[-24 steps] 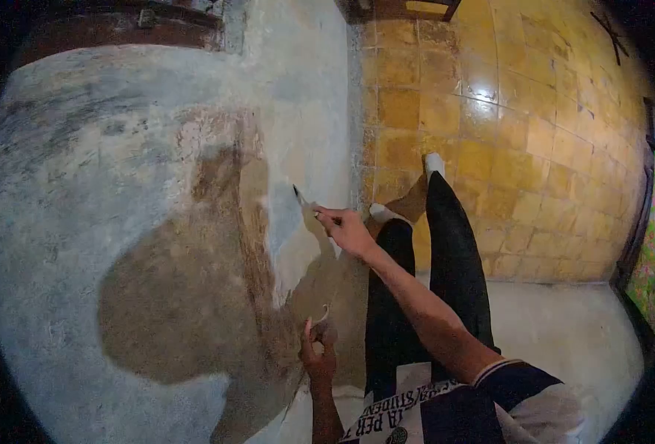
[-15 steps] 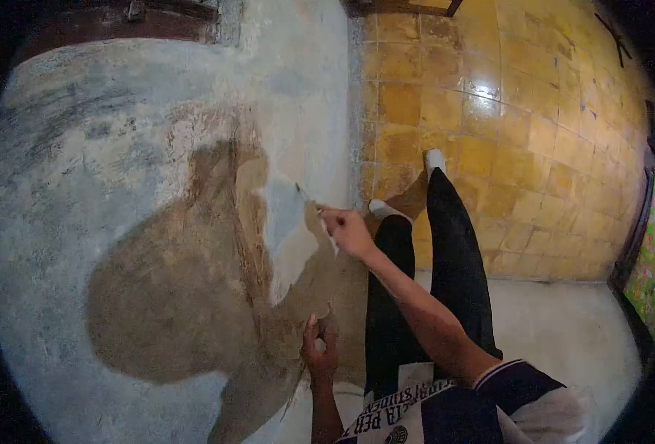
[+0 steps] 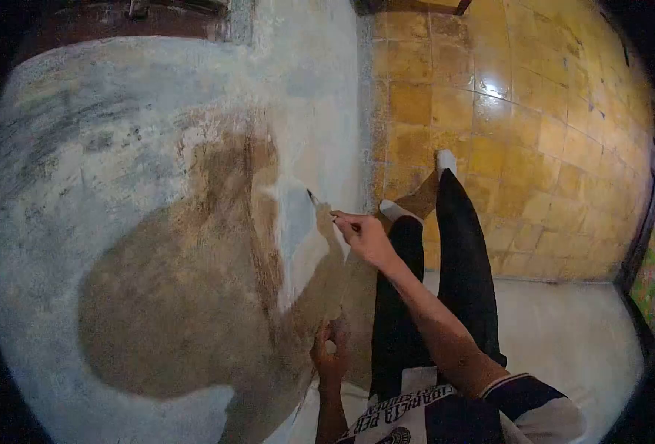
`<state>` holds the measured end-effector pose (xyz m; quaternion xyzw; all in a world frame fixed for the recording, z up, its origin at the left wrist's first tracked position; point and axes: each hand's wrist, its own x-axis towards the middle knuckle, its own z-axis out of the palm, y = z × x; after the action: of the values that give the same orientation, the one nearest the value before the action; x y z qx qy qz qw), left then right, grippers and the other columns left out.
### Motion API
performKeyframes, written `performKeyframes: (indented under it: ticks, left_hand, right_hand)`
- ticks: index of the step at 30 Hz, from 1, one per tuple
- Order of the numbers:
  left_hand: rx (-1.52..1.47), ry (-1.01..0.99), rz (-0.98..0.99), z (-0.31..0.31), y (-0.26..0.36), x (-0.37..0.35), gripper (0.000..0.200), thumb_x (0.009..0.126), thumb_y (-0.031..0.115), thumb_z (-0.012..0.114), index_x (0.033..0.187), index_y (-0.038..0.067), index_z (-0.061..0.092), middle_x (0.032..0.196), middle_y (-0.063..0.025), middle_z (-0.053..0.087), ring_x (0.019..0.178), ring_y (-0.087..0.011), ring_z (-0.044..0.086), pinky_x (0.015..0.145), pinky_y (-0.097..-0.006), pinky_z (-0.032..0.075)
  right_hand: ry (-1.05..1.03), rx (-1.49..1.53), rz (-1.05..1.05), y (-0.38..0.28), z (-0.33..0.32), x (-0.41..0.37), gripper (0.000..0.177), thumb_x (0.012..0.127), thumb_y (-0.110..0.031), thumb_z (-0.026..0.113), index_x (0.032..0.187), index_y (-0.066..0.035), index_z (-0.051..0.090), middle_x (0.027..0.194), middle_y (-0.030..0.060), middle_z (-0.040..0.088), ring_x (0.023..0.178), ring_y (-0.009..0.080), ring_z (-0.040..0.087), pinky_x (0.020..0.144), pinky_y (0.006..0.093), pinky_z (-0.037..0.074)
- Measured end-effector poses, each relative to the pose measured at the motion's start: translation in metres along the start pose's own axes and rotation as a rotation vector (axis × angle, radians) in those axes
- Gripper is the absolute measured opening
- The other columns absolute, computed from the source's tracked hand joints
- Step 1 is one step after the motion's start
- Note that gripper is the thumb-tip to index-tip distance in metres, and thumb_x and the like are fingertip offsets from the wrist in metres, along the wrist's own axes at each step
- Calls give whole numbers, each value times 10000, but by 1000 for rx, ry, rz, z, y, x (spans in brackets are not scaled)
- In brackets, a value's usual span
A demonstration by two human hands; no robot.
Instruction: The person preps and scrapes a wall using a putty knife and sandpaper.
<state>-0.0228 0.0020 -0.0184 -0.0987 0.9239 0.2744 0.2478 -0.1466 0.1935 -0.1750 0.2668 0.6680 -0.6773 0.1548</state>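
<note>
Thumb and fingertips of the right hand (image 3: pixel 364 238) are pinched together on a slim, dark-tipped tool that looks like a brush (image 3: pixel 313 197). Its tip points at a pale blue patch (image 3: pixel 295 211) on the wall (image 3: pixel 46 222), toward the wall's edge along the floor; whether it touches the surface I cannot tell. The left hand (image 3: pixel 330 362), nearer the wall's bottom edge, has thumb and fingers curved into a near-closed ring with a small bright gap; whether it grips anything is too dim to tell.

Beside the blue patch, a brown streak (image 3: pixel 265 251) runs down the wall, and a broad shadow (image 3: pixel 164 311) spreads across its middle. A dark reddish-brown panel (image 3: pixel 120 28) borders the wall's upper left corner.

Below the right arm are a dark-and-white shirt (image 3: pixel 401 416) with lettering and two legs in black trousers (image 3: pixel 466 255). The feet, in pale footwear (image 3: pixel 446 160), rest on the yellow tiled floor (image 3: pixel 512 155), near its edge by the wall. Past the floor's lower edge lies a whitish surface (image 3: pixel 557 333); at far right hangs patterned green cloth (image 3: pixel 649 288).
</note>
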Motion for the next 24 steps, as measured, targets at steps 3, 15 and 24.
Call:
performKeyframes:
  ticks: [3, 15, 24]
  left_hand:
    - [-61, -32, -26, -1, 5, 6, 442, 921, 144, 611, 1325, 13, 486, 990, -154, 660, 849, -201, 641, 761, -346, 521]
    - [-22, -42, -159, 0, -10, 5, 521, 884, 215, 654, 1328, -1, 488, 1187, -185, 591, 1068, -264, 575, 911, -381, 463]
    - [-2, 9, 2, 2, -3, 6, 471, 887, 172, 639, 1297, -17, 503, 1042, -178, 655, 927, -253, 641, 867, -375, 499]
  right_hand:
    - [39, -66, 22, 17, 5, 6, 290, 916, -268, 553, 1065, -54, 680, 932, 245, 643, 843, 379, 663, 756, 407, 518]
    - [94, -74, -146, 26, 28, -8, 326, 952, -281, 530, 1117, -23, 643, 752, 239, 605, 677, 222, 646, 661, 371, 496]
    - [95, -11, -43, -2, 19, -3, 295, 934, -240, 549, 1102, -20, 653, 774, 248, 624, 652, 276, 613, 661, 386, 498]
